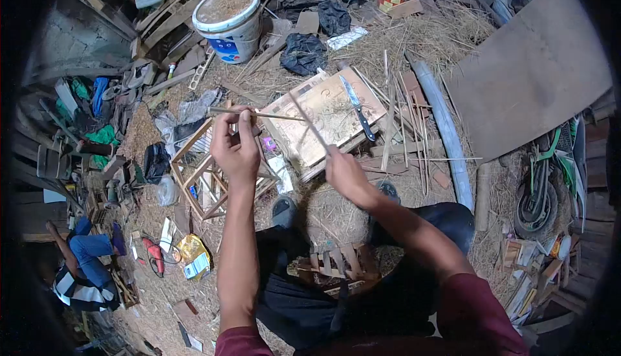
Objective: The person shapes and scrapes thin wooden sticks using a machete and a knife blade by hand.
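My left hand (237, 141) is closed around a thin wooden stick (275, 116), pinching it between thumb and fingers. The stick points to the right, over a wooden board (299, 137). In my right hand (348, 173) is a long, narrow grey blade (315, 129), its handle hidden in my fist. The blade slants up and left, and its far end is blurred. Blade and stick cross near the stick's right end; whether they touch I cannot tell. On the board, among wood shavings, lies a knife (357, 107) with a black handle.
Left of the board stands a wooden stick frame (210, 194). A white bucket (228, 32) is behind it. A bamboo pole (442, 129) and a large flat sheet (527, 77) are at the right. Another person (90, 252) sits at the lower left, near a red power tool (154, 254).
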`<state>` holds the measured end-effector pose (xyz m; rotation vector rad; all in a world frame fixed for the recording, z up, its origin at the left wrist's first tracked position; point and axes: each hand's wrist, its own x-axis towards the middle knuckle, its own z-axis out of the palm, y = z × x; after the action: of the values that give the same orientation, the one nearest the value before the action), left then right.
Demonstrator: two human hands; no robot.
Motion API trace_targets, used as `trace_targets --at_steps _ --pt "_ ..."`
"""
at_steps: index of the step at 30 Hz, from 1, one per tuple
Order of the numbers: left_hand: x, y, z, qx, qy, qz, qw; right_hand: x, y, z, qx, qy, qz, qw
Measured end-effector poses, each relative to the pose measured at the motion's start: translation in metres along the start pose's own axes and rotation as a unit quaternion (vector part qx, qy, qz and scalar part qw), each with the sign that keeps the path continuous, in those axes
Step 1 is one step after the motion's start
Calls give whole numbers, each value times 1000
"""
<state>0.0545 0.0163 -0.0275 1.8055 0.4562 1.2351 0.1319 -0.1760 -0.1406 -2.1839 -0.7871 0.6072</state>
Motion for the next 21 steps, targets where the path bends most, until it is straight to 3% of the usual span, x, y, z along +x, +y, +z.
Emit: trace_targets --at_steps 3,5,8,16,20,21 --pt "-3 1 2 13 45 -18 999 -10 -60 -19 72 -15 -63 995" --pt "-5 9 1 4 55 -53 997 -16 -83 -19 51 76 -182 979" --pt "-3 2 -7 19 52 -50 997 -1 -42 -3 12 37 -134 990" --pt "-3 -5 -11 15 38 -32 999 -7 -62 -21 13 -22 -102 994" --pt "-2 -5 -15 -3 40 -60 997 8 -36 -9 -33 2 -81 996" --pt "-1 -7 -16 -7 41 -58 997 6 -38 -10 -38 23 -116 992"
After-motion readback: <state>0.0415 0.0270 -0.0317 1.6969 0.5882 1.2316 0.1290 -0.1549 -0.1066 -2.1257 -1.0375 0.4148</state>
